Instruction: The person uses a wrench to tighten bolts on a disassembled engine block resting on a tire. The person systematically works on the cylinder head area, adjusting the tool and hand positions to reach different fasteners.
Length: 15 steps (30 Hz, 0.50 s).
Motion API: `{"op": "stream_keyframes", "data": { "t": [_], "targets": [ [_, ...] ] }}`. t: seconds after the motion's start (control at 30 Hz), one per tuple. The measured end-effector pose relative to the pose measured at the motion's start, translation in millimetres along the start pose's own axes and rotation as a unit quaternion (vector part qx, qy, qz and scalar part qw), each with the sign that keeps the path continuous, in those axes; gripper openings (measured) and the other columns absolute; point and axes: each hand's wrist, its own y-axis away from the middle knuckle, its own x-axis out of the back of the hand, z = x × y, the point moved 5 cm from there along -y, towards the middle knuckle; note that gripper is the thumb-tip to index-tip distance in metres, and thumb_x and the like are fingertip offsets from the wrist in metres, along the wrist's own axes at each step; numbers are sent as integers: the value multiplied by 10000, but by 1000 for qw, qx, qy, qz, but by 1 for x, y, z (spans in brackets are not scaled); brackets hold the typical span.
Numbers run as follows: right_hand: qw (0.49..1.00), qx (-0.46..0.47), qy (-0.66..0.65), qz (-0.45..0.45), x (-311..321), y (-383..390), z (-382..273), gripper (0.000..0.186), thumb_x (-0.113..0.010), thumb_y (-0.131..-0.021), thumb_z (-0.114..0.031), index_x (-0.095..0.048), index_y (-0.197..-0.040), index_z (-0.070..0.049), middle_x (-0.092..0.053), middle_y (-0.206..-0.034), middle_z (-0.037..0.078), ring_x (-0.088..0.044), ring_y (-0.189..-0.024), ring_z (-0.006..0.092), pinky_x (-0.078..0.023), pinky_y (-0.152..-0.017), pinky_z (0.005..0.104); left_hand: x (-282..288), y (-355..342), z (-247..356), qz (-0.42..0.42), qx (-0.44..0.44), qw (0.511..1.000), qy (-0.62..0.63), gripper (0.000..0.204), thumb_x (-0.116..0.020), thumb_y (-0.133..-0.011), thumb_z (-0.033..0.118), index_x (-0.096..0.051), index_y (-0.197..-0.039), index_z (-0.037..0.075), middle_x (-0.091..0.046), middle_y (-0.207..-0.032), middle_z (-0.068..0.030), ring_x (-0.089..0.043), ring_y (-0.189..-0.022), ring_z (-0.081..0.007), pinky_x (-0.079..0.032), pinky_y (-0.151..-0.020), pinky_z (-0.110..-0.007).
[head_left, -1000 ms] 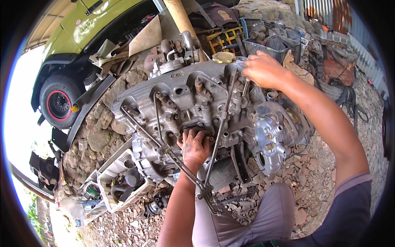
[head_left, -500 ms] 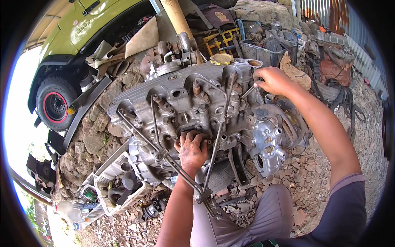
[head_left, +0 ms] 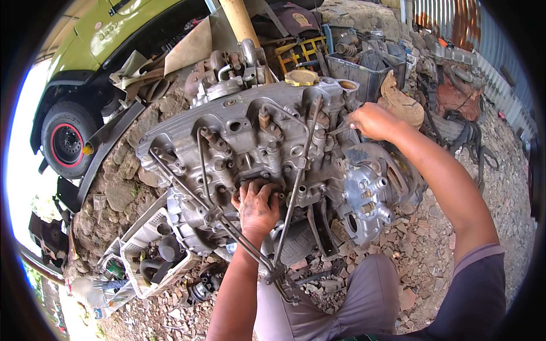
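Note:
A large grey metal engine (head_left: 182,126) fills the middle, with thin metal pipes (head_left: 298,184) running across its near side and down toward my lap. My left hand (head_left: 259,213) grips the engine's near side, its bent fingertips reaching into a dark recess. At the engine's right end my right hand (head_left: 372,120) is closed on a wrench (head_left: 340,132). The wrench's far end meets a fitting close to the rightmost pipe; its exact seat is too small to make out. A yellow cap (head_left: 301,78) tops the engine.
Right of the engine sits a silver pump-like part (head_left: 367,199). A white plastic crate (head_left: 133,264) of parts stands at lower left, on rubble. Behind are a turbocharger (head_left: 224,82), a wooden post (head_left: 240,23) and a grey bin (head_left: 364,74). A green vehicle (head_left: 85,42) stands far left.
My right hand has come slightly down toward me, swinging the wrench to a flatter angle. My left hand keeps its place on the engine. The whole view has shifted a little.

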Motion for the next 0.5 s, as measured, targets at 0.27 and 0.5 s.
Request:
{"op": "stream_keyframes", "data": {
  "t": [0.27,0.5],
  "targets": [
    [992,24,-127,2,-19,5,18,243,-625,-872,-180,-690,-1091,-96,-675,-1024,206,-631,-996,385,-495,-876,430,3,-1,6,4,-5,1000,2,191,-620,-843,271,-692,-1014,229,-572,-1148,-44,-440,-1209,-295,-258,-1026,-594],
    [988,-24,-153,13,-2,17,4,279,-605,-851,-106,-693,-1115,-107,-678,-1058,181,-625,-1019,367,-490,-895,427,-1,1,0,-2,-2,1000,-11,207,-615,-842,266,-687,-1033,228,-575,-1179,-20,-439,-1226,-271,-263,-1036,-598]
  ]
}}
